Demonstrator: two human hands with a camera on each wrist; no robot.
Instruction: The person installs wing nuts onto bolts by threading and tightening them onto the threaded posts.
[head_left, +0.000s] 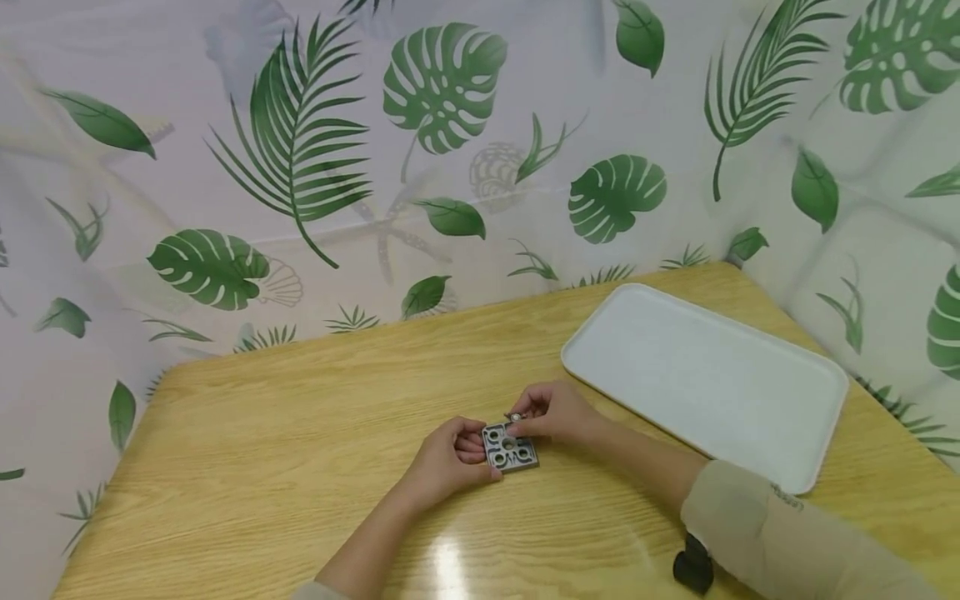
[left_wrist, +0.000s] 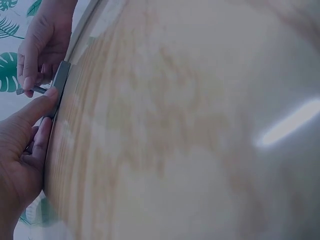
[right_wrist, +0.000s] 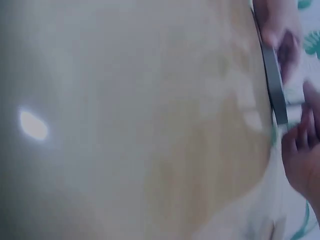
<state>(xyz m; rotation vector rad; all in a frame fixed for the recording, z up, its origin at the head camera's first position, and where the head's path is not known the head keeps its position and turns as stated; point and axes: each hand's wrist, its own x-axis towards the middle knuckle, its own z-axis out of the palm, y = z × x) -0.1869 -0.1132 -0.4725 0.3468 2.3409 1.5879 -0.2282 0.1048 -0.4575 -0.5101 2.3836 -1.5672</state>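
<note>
A square grey metal plate point(head_left: 513, 457) with several round holes is tilted up at the middle of the wooden table. My left hand point(head_left: 438, 467) grips it by its left side, thumb at the near edge and fingers behind. At the far right corner of the plate, my right hand point(head_left: 558, 414) pinches a small metal screw point(head_left: 515, 417) between thumb and fingers. In the left wrist view the screw's thin dark shank point(left_wrist: 39, 90) runs between the right fingers and the plate point(left_wrist: 60, 82). Whether its tip sits in a hole is hidden.
A white rectangular tray point(head_left: 705, 375) lies on the right of the table point(head_left: 300, 450), beyond my right forearm. A black object point(head_left: 693, 567) is by the right sleeve. A leaf-patterned curtain point(head_left: 450, 167) hangs along the table's far and right sides.
</note>
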